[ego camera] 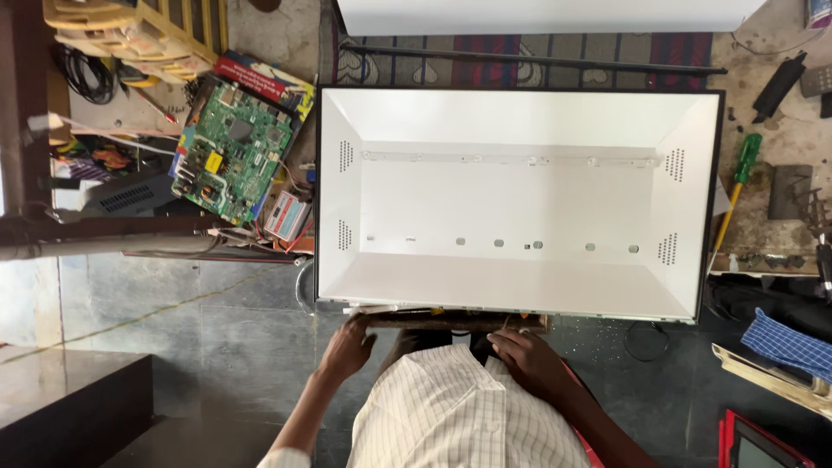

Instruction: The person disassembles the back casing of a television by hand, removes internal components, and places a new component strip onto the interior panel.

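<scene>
White and shallow like a tray, the open television back panel (520,204) fills the middle of the view, black-rimmed, with sloping inner walls, a thin strip of lights (507,159) across its upper part and a row of small holes lower down. It lies flat above a grey stone floor (173,303), its near edge just in front of the person. Along that near edge runs a narrow brown bar (451,321). The left hand (347,348) rests loosely curled at the bar's left end, fingers touching it; the right hand (524,354) lies over the bar's right part, fingers bent on it, though a firm grasp cannot be told. Left of the panel sits a green circuit board (232,149) on a heap of clutter. Right of it lies a green-handled screwdriver (737,186), and a blue checked cloth (793,345) lies nearer the corner.
</scene>
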